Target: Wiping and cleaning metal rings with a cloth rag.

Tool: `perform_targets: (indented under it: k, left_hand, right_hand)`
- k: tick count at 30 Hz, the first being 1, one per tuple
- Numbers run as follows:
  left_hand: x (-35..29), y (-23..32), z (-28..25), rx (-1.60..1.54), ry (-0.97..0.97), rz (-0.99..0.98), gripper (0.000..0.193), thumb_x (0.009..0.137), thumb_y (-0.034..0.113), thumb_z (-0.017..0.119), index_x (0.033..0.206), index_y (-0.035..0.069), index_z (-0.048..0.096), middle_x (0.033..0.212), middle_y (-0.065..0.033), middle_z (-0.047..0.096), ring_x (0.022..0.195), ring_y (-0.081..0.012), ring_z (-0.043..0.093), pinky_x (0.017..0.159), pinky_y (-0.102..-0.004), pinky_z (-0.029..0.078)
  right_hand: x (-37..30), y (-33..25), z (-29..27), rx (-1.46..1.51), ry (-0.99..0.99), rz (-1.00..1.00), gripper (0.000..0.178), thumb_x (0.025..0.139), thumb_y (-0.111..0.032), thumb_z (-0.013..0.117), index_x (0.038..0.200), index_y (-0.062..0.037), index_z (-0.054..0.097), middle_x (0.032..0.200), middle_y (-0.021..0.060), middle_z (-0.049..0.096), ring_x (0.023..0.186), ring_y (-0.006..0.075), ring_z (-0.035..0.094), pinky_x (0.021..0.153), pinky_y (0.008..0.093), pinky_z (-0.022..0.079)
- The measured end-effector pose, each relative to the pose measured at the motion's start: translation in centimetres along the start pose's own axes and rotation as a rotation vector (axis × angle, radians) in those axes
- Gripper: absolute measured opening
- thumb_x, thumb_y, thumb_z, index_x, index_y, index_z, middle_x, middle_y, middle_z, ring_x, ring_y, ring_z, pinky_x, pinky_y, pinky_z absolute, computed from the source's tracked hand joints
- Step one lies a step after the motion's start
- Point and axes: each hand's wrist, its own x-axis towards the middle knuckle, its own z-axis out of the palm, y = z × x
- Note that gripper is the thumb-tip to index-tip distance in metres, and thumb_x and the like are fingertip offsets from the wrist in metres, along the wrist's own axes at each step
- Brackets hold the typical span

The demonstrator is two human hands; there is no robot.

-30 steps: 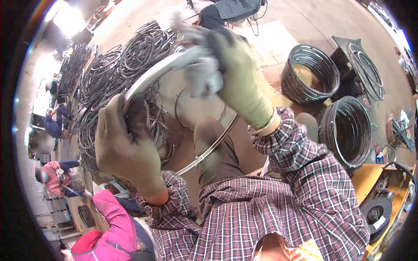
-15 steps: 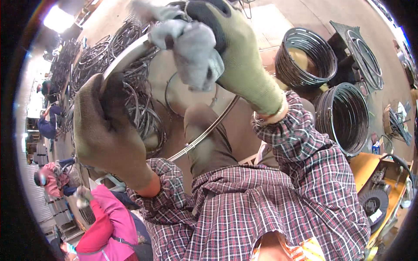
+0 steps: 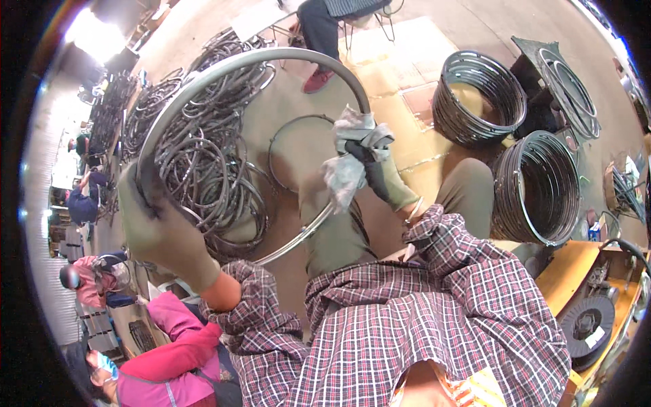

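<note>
A bare grey metal wheel rim [image 3: 298,54] stands in front of me, its lower part passing over my thigh. My left hand [image 3: 159,224], in a glove with a dark palm, is closed round the rim's left side. On its right side, a crumpled grey rag [image 3: 344,175] wraps part of the rim. My right hand [image 3: 385,175], gloved too, grips the rag against the metal; the rag hides some of its fingertips.
A tangled heap of dark hoops [image 3: 210,169] lies beyond my left hand. One hoop [image 3: 272,159] rests on the floor ahead. Two stacks of black rims [image 3: 444,102] stand at right, near a yellow-framed machine [image 3: 586,319]. A person in pink [image 3: 169,363] is close at lower left.
My right hand and the rag have come down along the rim from the top to its right side. My left hand still grips the left side.
</note>
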Motion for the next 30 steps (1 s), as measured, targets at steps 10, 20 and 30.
perform_targets:
  k: [10, 20, 30]
  left_hand:
    - [1.2, -0.2, -3.7, -0.421, -0.033, 0.036, 0.055, 0.093, 0.030, 0.065, 0.135, -0.003, 0.053, 0.127, -0.0175, 0.060, 0.119, -0.0297, 0.056, 0.100, -0.0420, 0.042]
    - [-0.1, 1.2, 0.1, -0.416, -0.200, -0.039, 0.017, 0.094, 0.018, 0.066, 0.099, 0.002, 0.063, 0.080, -0.0171, 0.062, 0.068, -0.0307, 0.060, 0.066, -0.0362, 0.049]
    - [-0.5, 2.4, -1.5, -0.332, -0.360, -0.027, 0.018, 0.095, 0.019, 0.062, 0.100, 0.002, 0.059, 0.077, -0.0196, 0.058, 0.065, -0.0386, 0.058, 0.061, -0.0409, 0.046]
  right_hand:
    - [7.9, -21.6, 4.0, -0.440, -0.320, -0.668, 0.025, 0.082, -0.013, 0.069, 0.102, 0.0001, 0.060, 0.091, 0.0075, 0.068, 0.079, 0.0128, 0.064, 0.066, 0.0305, 0.052]
    - [7.0, -16.0, 4.0, -0.575, 0.065, -0.833, 0.036, 0.086, -0.014, 0.068, 0.115, -0.0004, 0.055, 0.100, 0.0120, 0.068, 0.087, 0.0196, 0.069, 0.068, 0.0321, 0.055]
    - [5.0, -19.1, 4.2, -0.839, -0.017, -0.761, 0.064, 0.058, 0.001, 0.076, 0.119, -0.0045, 0.057, 0.110, 0.0179, 0.065, 0.095, 0.0326, 0.066, 0.078, 0.0402, 0.056]
